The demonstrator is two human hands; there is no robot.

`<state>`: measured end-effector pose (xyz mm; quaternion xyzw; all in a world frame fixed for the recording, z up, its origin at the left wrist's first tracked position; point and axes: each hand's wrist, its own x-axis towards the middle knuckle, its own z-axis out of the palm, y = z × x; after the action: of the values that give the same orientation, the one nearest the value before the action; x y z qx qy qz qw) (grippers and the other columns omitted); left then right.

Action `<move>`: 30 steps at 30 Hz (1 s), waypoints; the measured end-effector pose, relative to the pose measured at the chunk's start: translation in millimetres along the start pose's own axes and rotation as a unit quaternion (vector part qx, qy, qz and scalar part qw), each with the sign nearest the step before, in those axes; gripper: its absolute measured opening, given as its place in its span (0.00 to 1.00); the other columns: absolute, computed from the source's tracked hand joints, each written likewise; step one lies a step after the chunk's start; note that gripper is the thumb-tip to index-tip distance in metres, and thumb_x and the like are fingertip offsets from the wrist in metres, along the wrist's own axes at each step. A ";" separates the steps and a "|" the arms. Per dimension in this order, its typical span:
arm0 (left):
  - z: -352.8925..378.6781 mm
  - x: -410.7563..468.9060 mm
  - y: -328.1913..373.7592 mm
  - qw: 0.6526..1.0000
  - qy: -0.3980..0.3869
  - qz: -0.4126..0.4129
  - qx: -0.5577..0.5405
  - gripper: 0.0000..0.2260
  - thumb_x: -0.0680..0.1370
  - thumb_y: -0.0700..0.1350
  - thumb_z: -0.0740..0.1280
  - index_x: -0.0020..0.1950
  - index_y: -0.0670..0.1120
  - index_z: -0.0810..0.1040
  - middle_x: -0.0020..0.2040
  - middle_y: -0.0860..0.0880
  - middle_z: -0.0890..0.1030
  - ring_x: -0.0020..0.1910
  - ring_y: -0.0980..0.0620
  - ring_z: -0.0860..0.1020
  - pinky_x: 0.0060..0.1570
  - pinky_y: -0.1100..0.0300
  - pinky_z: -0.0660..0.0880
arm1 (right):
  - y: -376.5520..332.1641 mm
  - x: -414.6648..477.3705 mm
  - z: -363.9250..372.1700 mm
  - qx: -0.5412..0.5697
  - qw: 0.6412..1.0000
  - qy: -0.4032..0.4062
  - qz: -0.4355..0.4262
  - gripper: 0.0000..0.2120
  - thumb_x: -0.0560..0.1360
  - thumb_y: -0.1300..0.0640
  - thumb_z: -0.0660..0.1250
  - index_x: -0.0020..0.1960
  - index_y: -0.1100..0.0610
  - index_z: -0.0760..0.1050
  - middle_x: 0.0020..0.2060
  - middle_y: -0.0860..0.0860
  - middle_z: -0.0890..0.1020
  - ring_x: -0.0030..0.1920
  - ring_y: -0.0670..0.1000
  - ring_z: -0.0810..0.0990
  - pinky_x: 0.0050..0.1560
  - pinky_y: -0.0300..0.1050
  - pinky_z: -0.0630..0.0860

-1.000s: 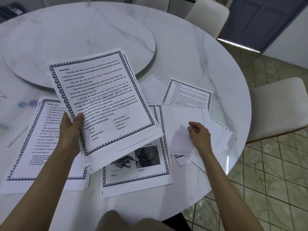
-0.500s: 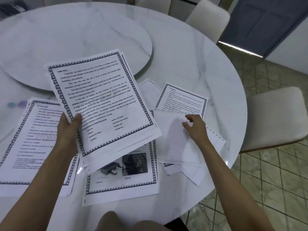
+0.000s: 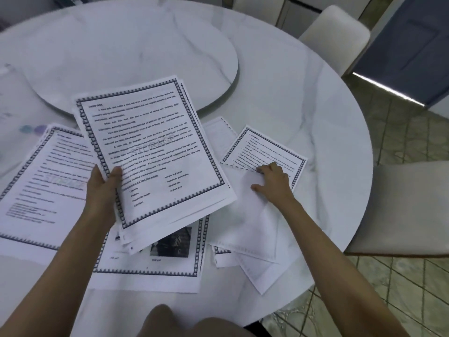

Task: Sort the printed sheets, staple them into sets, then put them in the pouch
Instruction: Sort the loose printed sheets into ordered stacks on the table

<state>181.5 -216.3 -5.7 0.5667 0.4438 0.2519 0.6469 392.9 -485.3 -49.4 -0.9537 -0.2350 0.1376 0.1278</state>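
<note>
White marble-look round table (image 3: 303,98) with a raised turntable (image 3: 126,52) at its centre, seen from above by the person working at it. At the far left a pale blurred shape with two coloured dots (image 3: 32,129) is too smeared to identify. Next to it lies a pile of printed sheets (image 3: 46,188) with a dark patterned border; its text is blurred, and its left side is cut off by the frame. The left hand (image 3: 102,188) grips a held stack of bordered pages (image 3: 155,152) by the lower left edge, thumb on top, lifted and tilted above the table. The top page is headed what looks like "HARD DISK", carries a faint watermark that seems to read "STORAGE", and ends in lists including "Capacity", "Cylinders", "sectors and tracks", "transfer rate" and "access time". Below it, half hidden, a page with dark photos (image 3: 170,249) lies flat, its captions unreadable. To the right, blank face-down sheets (image 3: 252,229) overlap loosely. The right hand (image 3: 274,182) rests palm down on them, fingers relaxed, fingertips touching the edge of a bordered text page (image 3: 267,147) whose lines are too small to read. Pale chairs (image 3: 401,207) stand at the right, beside a dark blue door (image 3: 413,49).
</note>
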 end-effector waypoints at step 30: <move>-24.5 -14.6 -12.2 0.995 0.091 -0.011 -0.025 0.17 0.80 0.43 0.59 0.70 0.46 0.66 0.66 0.47 0.73 0.61 0.47 0.73 0.61 0.51 0.70 | 61.7 -6.8 -111.8 0.185 0.977 0.095 0.046 0.10 0.75 0.60 0.67 0.54 0.61 0.79 0.51 0.58 0.82 0.48 0.50 0.76 0.49 0.36 0.66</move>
<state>151.2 -218.7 -12.2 0.5200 0.5007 0.3064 0.6205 448.7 -561.5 36.9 -0.9319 -0.1483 0.0929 0.3177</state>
